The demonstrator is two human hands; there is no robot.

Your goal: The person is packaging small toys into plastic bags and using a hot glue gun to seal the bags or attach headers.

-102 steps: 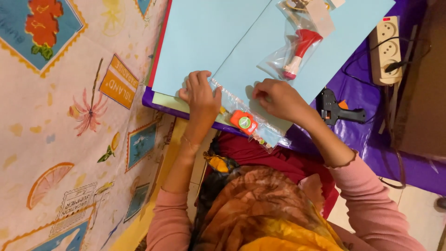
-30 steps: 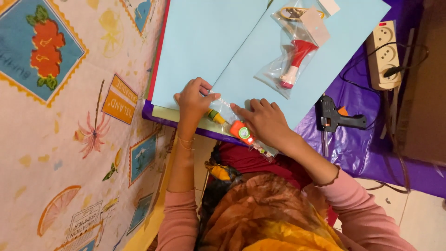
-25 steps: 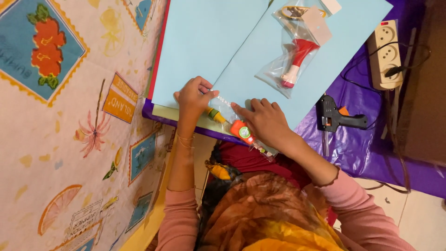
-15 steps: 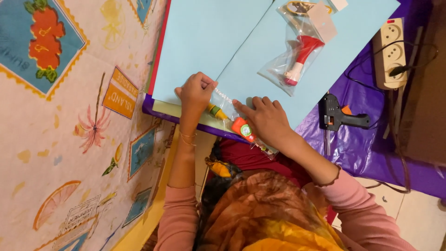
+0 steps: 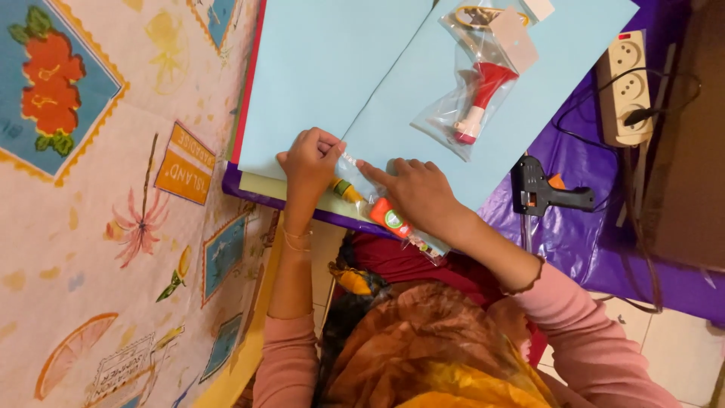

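Observation:
My left hand (image 5: 311, 162) pinches one end of a clear plastic bag (image 5: 355, 170) at the near edge of the light blue sheets (image 5: 325, 68). Inside the bag lie a small tube with a yellow tip (image 5: 346, 190) and an orange glue tube (image 5: 390, 217). My right hand (image 5: 417, 193) rests flat on the bag's other part, fingers pointing towards the left hand. Both hands touch the same bag over the sheets' edge.
A second clear bag (image 5: 472, 94) holding a red and white tool lies further on the blue sheet, scissors (image 5: 472, 15) beyond it. A black glue gun (image 5: 545, 190) and a white power strip (image 5: 628, 87) sit on purple plastic (image 5: 574, 234). A patterned cloth (image 5: 113, 189) spreads to the left.
Since 3.4 s ago both hands have drawn closer together on the bag. Over the last second they barely move; the left fingers tighten on the bag's end.

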